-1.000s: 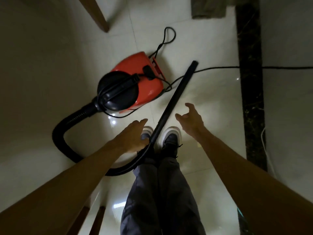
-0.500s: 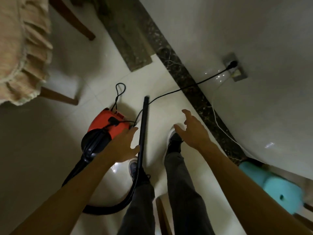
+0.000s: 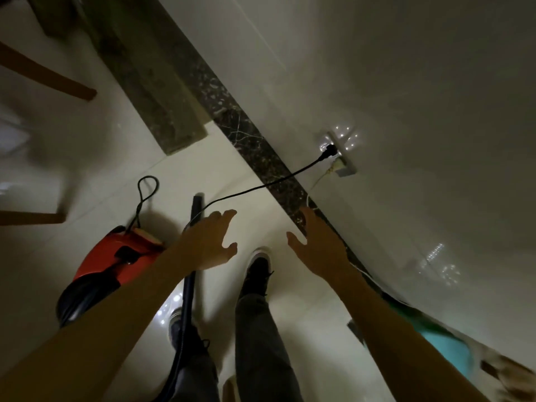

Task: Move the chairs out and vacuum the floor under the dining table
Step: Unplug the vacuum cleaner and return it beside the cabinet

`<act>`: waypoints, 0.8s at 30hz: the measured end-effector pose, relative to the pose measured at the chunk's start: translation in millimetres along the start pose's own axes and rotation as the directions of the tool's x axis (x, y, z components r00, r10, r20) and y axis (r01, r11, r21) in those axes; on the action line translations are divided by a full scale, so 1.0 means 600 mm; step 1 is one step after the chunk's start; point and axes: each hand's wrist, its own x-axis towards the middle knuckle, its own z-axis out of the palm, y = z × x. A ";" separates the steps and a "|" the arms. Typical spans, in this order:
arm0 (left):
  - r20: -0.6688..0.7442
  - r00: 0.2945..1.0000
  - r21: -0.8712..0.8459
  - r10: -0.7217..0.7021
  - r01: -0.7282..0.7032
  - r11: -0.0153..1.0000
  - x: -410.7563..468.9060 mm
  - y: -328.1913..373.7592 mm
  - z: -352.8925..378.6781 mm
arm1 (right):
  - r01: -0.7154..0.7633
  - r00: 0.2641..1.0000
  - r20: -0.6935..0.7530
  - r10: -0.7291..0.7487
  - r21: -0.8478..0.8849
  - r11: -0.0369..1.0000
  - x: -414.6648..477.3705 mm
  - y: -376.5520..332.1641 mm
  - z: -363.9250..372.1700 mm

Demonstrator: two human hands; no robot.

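A red and black vacuum cleaner [image 3: 116, 262] sits on the pale tiled floor at lower left. Its black wand [image 3: 190, 288] lies on the floor between my feet, tip pointing away from me. My left hand [image 3: 208, 242] hovers above the wand with fingers spread, holding nothing. My right hand [image 3: 316, 245] is stretched forward over the floor near the dark skirting, fingers straight and empty. The black power cord [image 3: 261, 185] runs from the cleaner to a plug in the wall socket [image 3: 338, 153]. Wooden chair legs [image 3: 46, 74] show at upper left.
A dark marble skirting strip [image 3: 261, 158] runs diagonally along the white wall on the right. A teal object [image 3: 441, 343] lies by the wall at lower right. Another wooden leg [image 3: 32, 217] is at the left edge. A thin white cable trails along the skirting.
The view has swung up and right toward the wall socket. Both hands have lifted and stretched further forward; my left hand now sits above the wand. The vacuum has not moved.
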 end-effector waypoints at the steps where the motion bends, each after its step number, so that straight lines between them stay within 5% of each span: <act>1: -0.014 1.000 -0.017 0.011 -0.011 1.000 0.025 0.015 -0.002 | -0.002 1.000 -0.017 0.002 -0.008 1.000 0.016 0.008 -0.012; 12: -0.069 0.986 -0.054 0.154 -0.158 0.986 0.195 0.114 -0.006 | -0.084 0.984 -0.133 0.117 0.231 0.969 0.130 0.018 -0.078; 20: 0.097 0.957 -0.167 0.273 -0.255 0.952 0.260 0.109 0.001 | -0.182 0.923 -0.237 0.302 0.422 0.888 0.183 0.001 -0.064; 24: 0.006 0.949 -0.243 0.315 -0.304 0.921 0.270 0.103 0.005 | -0.179 0.901 -0.257 0.351 0.516 0.838 0.201 -0.010 -0.053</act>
